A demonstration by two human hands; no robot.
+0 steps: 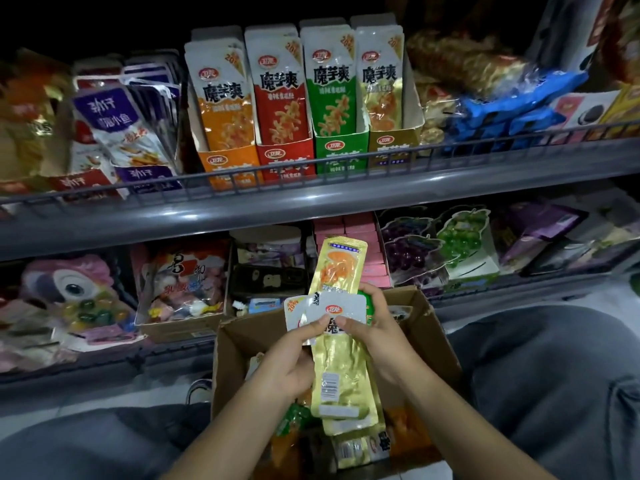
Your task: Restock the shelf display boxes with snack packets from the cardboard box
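A fanned stack of yellow snack packets [341, 368], light, floppy and slippery, is pinched near the tops by left hand [292, 362] and right hand [375, 327]

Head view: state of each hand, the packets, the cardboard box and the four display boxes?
left hand: grip on the packet bunch
right hand: grip on the same bunch
yellow foil snack packets: held as a bunch above the box
brown cardboard box: flaps open, packets inside
orange display box: stocked
red display box: stocked
green display box: stocked
yellow display box: stocked, packets upright
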